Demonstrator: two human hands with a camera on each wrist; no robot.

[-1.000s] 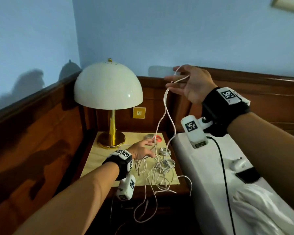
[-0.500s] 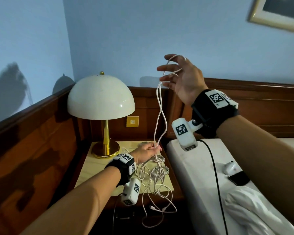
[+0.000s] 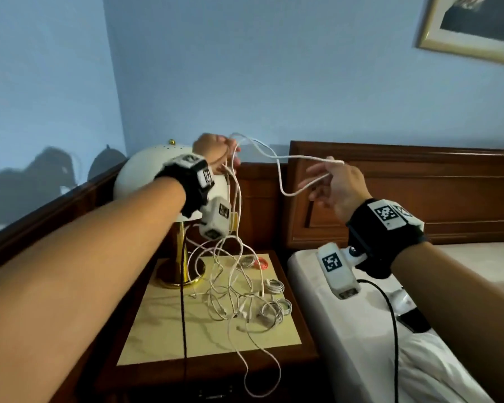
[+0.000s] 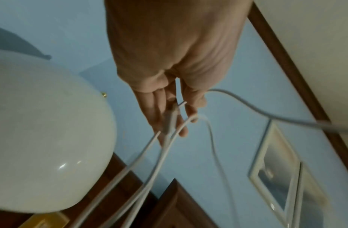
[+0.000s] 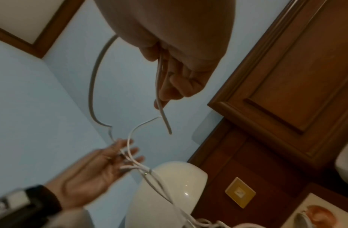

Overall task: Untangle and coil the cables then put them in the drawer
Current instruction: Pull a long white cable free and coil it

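Observation:
A white cable (image 3: 279, 173) sags in the air between my two raised hands. My left hand (image 3: 216, 152) is up in front of the lamp shade, with several strands and a connector caught between its fingers (image 4: 170, 117). From it the strands hang down to a tangle of white cables (image 3: 233, 298) on the nightstand (image 3: 163, 338). My right hand (image 3: 338, 184) is to the right, before the headboard. In the right wrist view its thumb and fingers (image 5: 178, 80) pinch a doubled length of the cable (image 5: 162, 114).
The domed lamp (image 3: 134, 175) stands at the nightstand's back left. Small coiled white cables (image 3: 274, 286) and a red coil (image 3: 261, 263) lie near the tangle. One loop (image 3: 262, 373) hangs over the front edge. The bed (image 3: 346, 330) adjoins on the right, carrying a black phone (image 3: 413, 319).
My left hand has risen from the nightstand to lamp-top height, lifting strands with it. My right hand has dropped and moved right, drawing the cable out sideways.

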